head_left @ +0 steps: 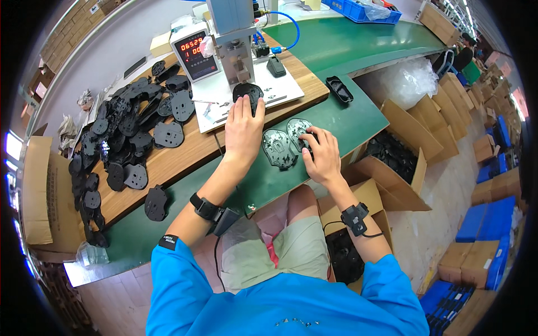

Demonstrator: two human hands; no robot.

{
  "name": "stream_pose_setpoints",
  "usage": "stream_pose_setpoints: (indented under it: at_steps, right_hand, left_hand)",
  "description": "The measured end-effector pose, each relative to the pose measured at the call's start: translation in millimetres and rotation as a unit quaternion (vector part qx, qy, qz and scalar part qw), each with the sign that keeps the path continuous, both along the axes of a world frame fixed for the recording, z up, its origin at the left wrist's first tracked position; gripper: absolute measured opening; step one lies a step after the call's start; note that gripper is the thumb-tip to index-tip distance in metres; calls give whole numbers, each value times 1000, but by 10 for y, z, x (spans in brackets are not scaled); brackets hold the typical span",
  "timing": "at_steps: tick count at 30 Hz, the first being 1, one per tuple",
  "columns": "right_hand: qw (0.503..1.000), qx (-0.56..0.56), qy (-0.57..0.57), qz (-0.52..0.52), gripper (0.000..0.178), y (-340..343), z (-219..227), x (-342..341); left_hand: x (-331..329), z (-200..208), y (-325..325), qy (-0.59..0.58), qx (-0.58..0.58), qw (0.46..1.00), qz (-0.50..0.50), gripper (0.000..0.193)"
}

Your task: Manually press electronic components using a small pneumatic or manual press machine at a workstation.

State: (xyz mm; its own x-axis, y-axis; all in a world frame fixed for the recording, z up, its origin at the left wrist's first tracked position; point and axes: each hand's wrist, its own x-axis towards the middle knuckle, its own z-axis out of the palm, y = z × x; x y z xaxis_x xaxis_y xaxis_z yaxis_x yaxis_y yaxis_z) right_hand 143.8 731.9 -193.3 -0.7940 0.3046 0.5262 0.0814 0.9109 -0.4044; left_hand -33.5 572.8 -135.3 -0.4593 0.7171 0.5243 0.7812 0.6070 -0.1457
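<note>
My left hand [244, 126] is closed on a black curved plastic shell [247, 92], its fingers lying over the near side. The shell sits on the white base plate [286, 87], right below the metal head of a bench press [235, 56]. On the green worktop, my right hand [324, 157] has bent fingers and thumb on the near right part of a black plastic base [297, 127] with pale marks inside. A similar plastic base [278, 150] lies just left of it. How firmly the right fingers grip is hard to make out.
A heap of black plastic parts [126, 120] covers the wooden board at left. A counter box with red digits [194, 51] stands beside the press. One black shell [339, 89] lies at right. Open cartons [412, 140] with black parts stand right of the bench.
</note>
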Motion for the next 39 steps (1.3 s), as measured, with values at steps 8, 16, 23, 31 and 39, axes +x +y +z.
stream_pose_setpoints:
  at_steps: [8, 16, 23, 31, 39]
  right_hand:
    - [1000, -1, 3, 0, 33, -7, 18, 4]
    - [1000, 3, 6, 1, 33, -7, 26, 1]
    - [1000, 3, 2, -1, 33, -25, 40, 13]
    - [1000, 12, -15, -3, 34, -35, 69, 24]
    - [1000, 4, 2, -3, 31, -39, 52, 9]
  left_hand:
    - [-70, -15, 30, 11, -2, 1000, -18, 57]
    - [-75, 66, 5, 32, -50, 998, -24, 52]
    - [-78, 69, 7, 41, -40, 998, -26, 48]
    - [-50, 65, -2, 30, -21, 999, -20, 51]
    - [-64, 1, -7, 48, -9, 999, -17, 40]
